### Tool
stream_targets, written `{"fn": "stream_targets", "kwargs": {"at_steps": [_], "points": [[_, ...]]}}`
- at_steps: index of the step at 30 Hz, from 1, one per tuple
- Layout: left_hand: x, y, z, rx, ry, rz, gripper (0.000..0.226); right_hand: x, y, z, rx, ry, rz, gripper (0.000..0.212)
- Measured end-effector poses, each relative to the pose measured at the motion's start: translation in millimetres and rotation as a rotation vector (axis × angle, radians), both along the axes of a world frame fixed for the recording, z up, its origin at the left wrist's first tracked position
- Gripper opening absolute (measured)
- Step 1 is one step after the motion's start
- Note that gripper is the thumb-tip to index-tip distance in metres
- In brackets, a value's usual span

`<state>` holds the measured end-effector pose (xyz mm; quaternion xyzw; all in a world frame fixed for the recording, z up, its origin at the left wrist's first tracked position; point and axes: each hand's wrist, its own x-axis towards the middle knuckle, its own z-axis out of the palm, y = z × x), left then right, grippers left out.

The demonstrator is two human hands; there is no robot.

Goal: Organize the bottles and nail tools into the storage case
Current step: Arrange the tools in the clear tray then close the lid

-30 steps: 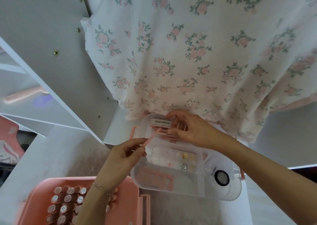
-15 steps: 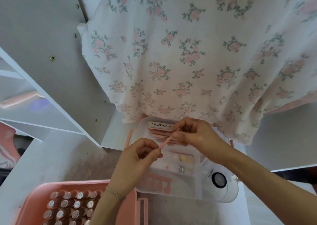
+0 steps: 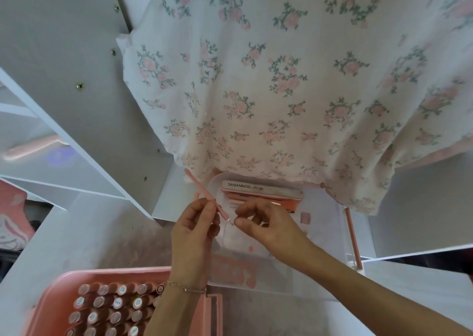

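My left hand (image 3: 195,229) pinches a thin pink nail stick (image 3: 204,194) that slants up to the left. My right hand (image 3: 266,226) touches the stick's lower metal tip with thumb and forefinger. Both hands hover over a clear plastic tray (image 3: 330,235) that holds a nail file marked SANANMOG (image 3: 261,187), pink tools under it and a pink toe separator (image 3: 238,271). At the lower left stands the pink storage case (image 3: 61,282) with several rows of nail polish bottles (image 3: 110,307).
A floral cloth (image 3: 281,79) hangs over the far side of the white desk (image 3: 89,233) and covers the tray's back edge. White shelves (image 3: 64,136) rise at the left. The tray's pink clasp (image 3: 353,238) is at its right side.
The stick has swung round: its long end now points up-left past my left hand, and my right hand has slid down to its lower tip. The view has moved closer.
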<state>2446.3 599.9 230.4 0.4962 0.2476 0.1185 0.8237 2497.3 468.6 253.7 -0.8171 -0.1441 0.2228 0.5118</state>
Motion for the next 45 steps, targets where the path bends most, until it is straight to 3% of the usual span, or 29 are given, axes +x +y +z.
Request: {"fn": "stream_targets", "kwargs": {"at_steps": [6,8,12,15,20,27,32,36,41,45], "points": [[0.2,-1.0,-1.1,0.026,-0.011,-0.041,0.008,-0.8,5.0,1.8,0.080,0.018,-0.065,0.021],[-0.7,3.9,-1.9,0.170,0.019,0.021,0.009,10.8,-8.4,1.2,-0.038,-0.069,-0.074,0.021],[-3.6,18.6,-10.0,0.639,0.111,0.114,0.008,37.6,-48.8,-10.6,-0.425,-0.320,-0.026,0.005],[-3.3,25.1,-22.4,0.764,0.187,0.067,0.006,45.2,-63.6,-27.3,-0.642,-0.313,0.084,0.014],[-5.6,26.0,-42.3,0.795,0.240,0.002,0.019,54.6,-58.8,-38.3,-0.682,-0.075,0.041,0.011],[-3.5,27.5,-45.2,0.792,0.233,0.005,0.017,72.9,-54.0,-46.7,-0.871,0.032,0.124,0.021],[-4.0,26.2,-45.4,0.794,0.246,0.001,0.017,76.2,-51.1,-50.8,-0.971,-0.040,0.155,0.026],[-5.1,25.4,-46.7,0.792,0.263,-0.017,0.034,75.7,-52.1,-52.8,-1.020,-0.113,0.156,0.029],[-4.8,25.2,-49.2,0.789,0.269,-0.020,0.023,78.9,-53.6,-40.7,-1.005,-0.191,0.192,0.028],[-4.0,23.3,-45.5,0.774,0.263,-0.009,0.035,80.9,-50.3,-30.7,-1.000,-0.392,0.269,0.030]]}}
